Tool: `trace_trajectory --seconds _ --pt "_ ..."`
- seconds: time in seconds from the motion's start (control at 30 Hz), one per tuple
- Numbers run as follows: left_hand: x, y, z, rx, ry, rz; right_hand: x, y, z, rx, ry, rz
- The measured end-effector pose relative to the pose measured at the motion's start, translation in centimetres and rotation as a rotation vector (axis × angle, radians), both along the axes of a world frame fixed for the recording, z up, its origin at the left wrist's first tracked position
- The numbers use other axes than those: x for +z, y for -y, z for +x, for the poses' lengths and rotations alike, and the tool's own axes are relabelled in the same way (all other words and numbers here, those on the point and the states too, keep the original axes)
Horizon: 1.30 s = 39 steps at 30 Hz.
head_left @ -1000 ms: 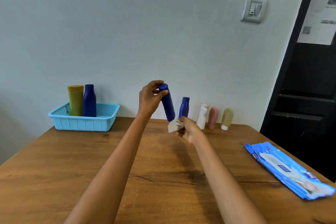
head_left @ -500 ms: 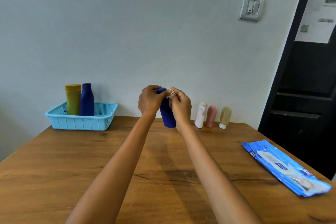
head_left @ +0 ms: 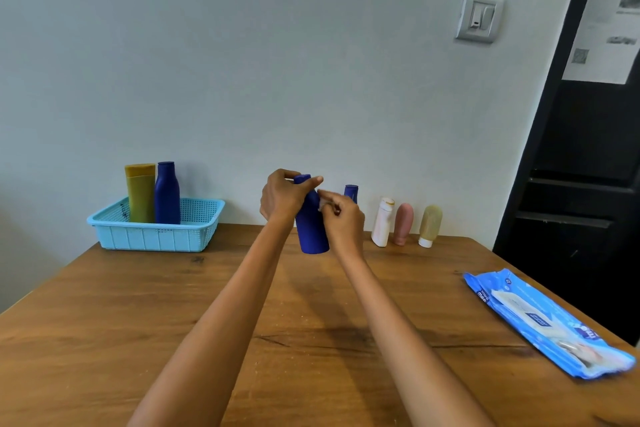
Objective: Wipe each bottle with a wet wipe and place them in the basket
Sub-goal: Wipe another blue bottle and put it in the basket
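Note:
My left hand (head_left: 281, 197) grips the cap end of a dark blue bottle (head_left: 312, 231), held upright above the wooden table (head_left: 104, 322). Against the bottle's right side my right hand (head_left: 343, 221) pinches a small crumpled white wet wipe (head_left: 322, 204). A light blue basket (head_left: 156, 229) stands at the back left with a yellow bottle (head_left: 140, 192) and a blue bottle (head_left: 167, 192) upright in it. By the wall stand another blue bottle (head_left: 351, 192), partly hidden by my right hand, a white bottle (head_left: 382, 222), a pink bottle (head_left: 403, 224) and a beige bottle (head_left: 429, 225).
A blue wet wipe pack (head_left: 547, 322) lies flat near the table's right edge. A dark door frame (head_left: 588, 184) rises at the right, and a light switch (head_left: 479, 17) is on the wall.
My right hand rose with the wipe from the bottle's base to its top, then came down to the upper side. The bottle went from tilted to nearly upright and lower.

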<state>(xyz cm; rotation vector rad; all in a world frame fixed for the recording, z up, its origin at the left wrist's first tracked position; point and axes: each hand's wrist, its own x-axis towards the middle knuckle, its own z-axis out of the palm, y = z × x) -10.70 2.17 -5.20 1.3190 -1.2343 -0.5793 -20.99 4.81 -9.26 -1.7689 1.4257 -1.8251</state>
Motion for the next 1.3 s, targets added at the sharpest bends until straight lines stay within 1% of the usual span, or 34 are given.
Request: trace_trajectory --seconds 0.1,0.2,0.3,0.37,0.43,0.57,0.73,0.77,0.83,0.87,0.93,1.0,1.1,1.2,1.23,1.3 --pt "0.3 0.0 0.2 -0.025 -0.131 0.003 0.7 -0.1 0.6 0.042 -0.012 -0.129" --pt "0.4 -0.2 0.7 -0.010 -0.170 -0.016 -0.5 -0.1 0.5 0.057 -0.095 -0.198" --pt "0.2 -0.2 1.4 0.015 -0.207 -0.012 -2.6 0.3 -0.2 0.028 -0.116 -0.102" --pt "0.0 0.0 1.8 0.014 -0.223 -0.011 -3.2 0.6 -0.7 0.026 -0.066 0.001" --pt "0.0 0.1 1.8 0.004 -0.212 -0.006 -3.1 0.6 -0.7 0.029 -0.034 0.046" --pt "0.0 -0.1 1.2 -0.075 -0.218 0.031 -1.9 0.4 0.4 0.011 -0.040 -0.035" --pt "0.4 -0.8 0.8 -0.129 -0.231 0.044 -1.2 0.1 0.7 0.058 -0.057 -0.057" --pt "0.5 -0.9 0.9 -0.156 -0.259 0.052 -1.2 0.1 0.5 0.061 -0.051 -0.062" --pt "0.7 -1.2 1.1 -0.258 -0.343 0.090 -1.1 0.3 0.0 0.069 0.019 -0.034" --pt "0.9 -1.4 1.1 -0.319 -0.355 0.111 -1.0 0.3 -0.2 0.081 0.073 -0.005" --pt "1.2 -1.7 1.2 -0.407 -0.295 0.142 -0.8 0.6 -0.8 0.118 0.178 0.061" --pt "1.3 -1.8 1.3 -0.439 -0.249 0.156 -0.9 0.7 -1.2 0.153 0.232 0.125" --pt "1.0 -1.9 1.2 -0.458 -0.222 0.179 -0.7 0.5 -1.1 0.152 0.222 0.182" --pt "1.1 -2.2 0.6 -0.487 -0.168 0.157 0.6 -0.1 -0.4 0.146 0.183 0.187" --pt "1.2 -2.3 0.4 -0.482 -0.169 0.141 1.0 -0.2 0.0 0.159 0.183 0.172" --pt "1.5 -2.2 0.6 -0.453 -0.235 0.106 1.5 -0.6 0.9 0.194 0.180 0.113"
